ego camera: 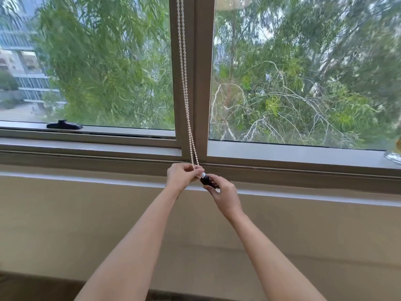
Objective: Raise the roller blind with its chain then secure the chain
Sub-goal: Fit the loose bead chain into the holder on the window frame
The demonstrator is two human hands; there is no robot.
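A white bead chain (184,79) hangs as two strands down the window's middle post (200,83). My left hand (181,178) pinches the bottom of the chain loop just below the sill line. Right beside it my right hand (223,195) grips a small dark holder (206,180) with a white tip, where the chain's lower end meets it. The two hands almost touch. A pale edge that may be the blind (230,2) shows at the top of the right pane; both panes are uncovered.
The window sill (282,156) runs across at hand height, with a beige wall (65,224) below it. A black window handle (64,125) lies on the left frame. A glass object (393,156) stands on the sill at the far right.
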